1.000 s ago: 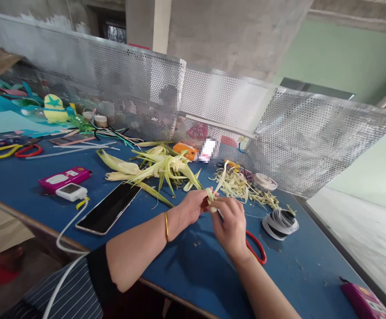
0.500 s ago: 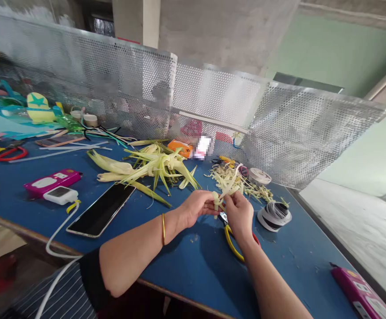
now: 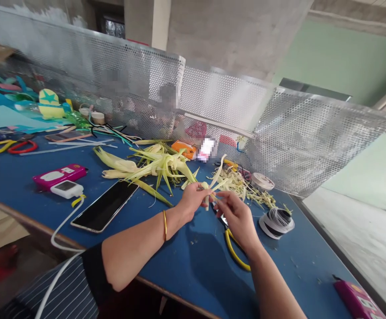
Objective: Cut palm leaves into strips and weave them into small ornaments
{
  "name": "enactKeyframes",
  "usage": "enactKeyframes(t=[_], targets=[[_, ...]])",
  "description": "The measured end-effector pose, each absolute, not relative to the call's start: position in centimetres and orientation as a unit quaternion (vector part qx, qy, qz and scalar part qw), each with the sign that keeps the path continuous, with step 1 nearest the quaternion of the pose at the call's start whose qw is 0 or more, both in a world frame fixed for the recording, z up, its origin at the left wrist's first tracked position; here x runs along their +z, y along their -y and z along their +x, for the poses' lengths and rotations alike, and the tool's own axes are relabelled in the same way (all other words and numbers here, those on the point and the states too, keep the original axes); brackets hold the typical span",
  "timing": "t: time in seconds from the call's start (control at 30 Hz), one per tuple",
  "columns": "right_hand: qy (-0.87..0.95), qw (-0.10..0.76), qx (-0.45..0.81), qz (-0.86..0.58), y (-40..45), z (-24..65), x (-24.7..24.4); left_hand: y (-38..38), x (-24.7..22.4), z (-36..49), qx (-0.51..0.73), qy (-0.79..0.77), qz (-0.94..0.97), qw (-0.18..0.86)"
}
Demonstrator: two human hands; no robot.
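My left hand (image 3: 193, 200), with a gold bangle at the wrist, is closed on a small pale corn husk piece (image 3: 207, 201). The piece looks folded or knotted, and long loose strips rise from its top. Just to the right, my right hand (image 3: 239, 217) brings bent fingers and thumb together at the husk's edge; exactly what its fingertips pinch is partly hidden. Yellow-handled scissors (image 3: 230, 250) lie on the blue table (image 3: 179, 274), partly covered by my right hand. Behind my left hand spreads a heap of green corn husks (image 3: 161, 166).
Husk shreds (image 3: 235, 181), a tape roll (image 3: 262, 181) and a black-and-white roll (image 3: 276, 223) lie to the right. On the left are a black phone (image 3: 106, 207), a magenta device (image 3: 60, 176) with a white cable, and more scissors (image 3: 21, 147). A perforated metal screen (image 3: 219, 95) stands behind.
Both hands and the husk piece have shifted slightly left in view. My right fingers have moved from the upright strip down to the husk's side. The whole view has turned a little.
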State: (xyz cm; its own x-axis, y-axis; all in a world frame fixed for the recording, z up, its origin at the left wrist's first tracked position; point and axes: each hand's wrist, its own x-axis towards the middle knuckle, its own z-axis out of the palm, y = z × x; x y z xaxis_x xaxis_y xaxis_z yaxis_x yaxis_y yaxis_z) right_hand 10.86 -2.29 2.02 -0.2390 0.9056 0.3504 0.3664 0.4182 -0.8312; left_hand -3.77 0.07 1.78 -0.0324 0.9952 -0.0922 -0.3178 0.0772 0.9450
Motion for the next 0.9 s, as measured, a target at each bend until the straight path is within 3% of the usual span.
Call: enactKeyframes(t=[0.1,0.2,0.37,0.47,0.6,0.9], targets=[[0.778,0.392,0.358,-0.335,2.5,11.1,2.3,-0.1,1.5,-3.8,0.546,-0.441,0.373,0.606],[0.793,0.403,0.323,-0.324,2.4,11.1,2.1,0.0,1.3,-3.5,0.52,-0.455,0.396,0.605],[0.78,0.471,0.037,-0.41,2.0,11.5,2.0,0.4,1.6,-3.1,0.467,-0.463,0.46,0.596],[0.761,0.441,-0.091,-0.466,1.6,11.8,1.9,0.8,1.8,-3.0,0.452,-0.418,0.489,0.618],[0.735,0.378,-0.095,-0.554,1.2,12.1,1.3,1.2,2.0,-3.0,0.445,-0.388,0.525,0.613],[0.676,0.353,-0.004,-0.646,1.2,11.7,1.4,1.2,1.5,-2.9,0.425,-0.388,0.539,0.615]])
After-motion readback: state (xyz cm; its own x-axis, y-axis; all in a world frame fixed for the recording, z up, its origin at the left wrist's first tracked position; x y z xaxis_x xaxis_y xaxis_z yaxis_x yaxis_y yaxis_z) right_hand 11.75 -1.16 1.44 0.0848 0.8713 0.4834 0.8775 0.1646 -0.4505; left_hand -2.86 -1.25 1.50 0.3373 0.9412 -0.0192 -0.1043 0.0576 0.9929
